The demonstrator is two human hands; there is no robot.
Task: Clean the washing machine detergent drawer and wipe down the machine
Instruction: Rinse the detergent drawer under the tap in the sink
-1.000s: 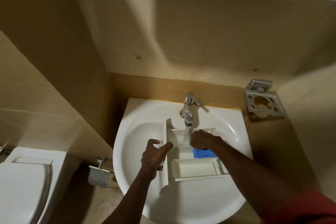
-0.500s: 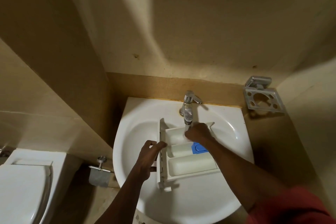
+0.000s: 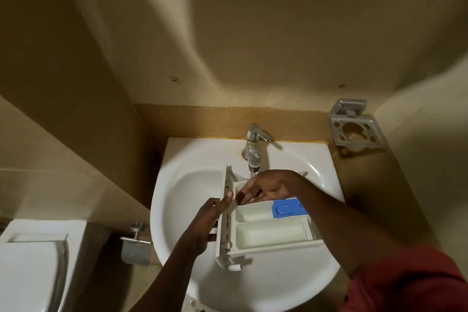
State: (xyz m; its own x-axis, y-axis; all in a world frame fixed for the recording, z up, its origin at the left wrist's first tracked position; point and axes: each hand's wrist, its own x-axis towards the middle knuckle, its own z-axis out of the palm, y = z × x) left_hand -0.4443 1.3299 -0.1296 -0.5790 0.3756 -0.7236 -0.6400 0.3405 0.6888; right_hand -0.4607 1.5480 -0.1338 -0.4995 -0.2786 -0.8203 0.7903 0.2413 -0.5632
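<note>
Hands (image 3: 205, 223) (image 3: 271, 187) on drawer (image 3: 268, 235) under tap (image 3: 253, 149) in sink (image 3: 192, 185)

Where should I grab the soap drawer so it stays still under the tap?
Grip its tall front panel, coming from the left, as the left hand does. That flat plate stands up clear of the open compartments, which the right hand reaches into.

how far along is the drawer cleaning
Done: the drawer is out of the machine and held in the sink. In hand: the tap runs, the right hand works in the rear compartment under it, and the left hand grips the drawer's front. Left: probably the two nearer compartments and blue cap; the machine is out of view, so its wipe-down seems pending.
</note>
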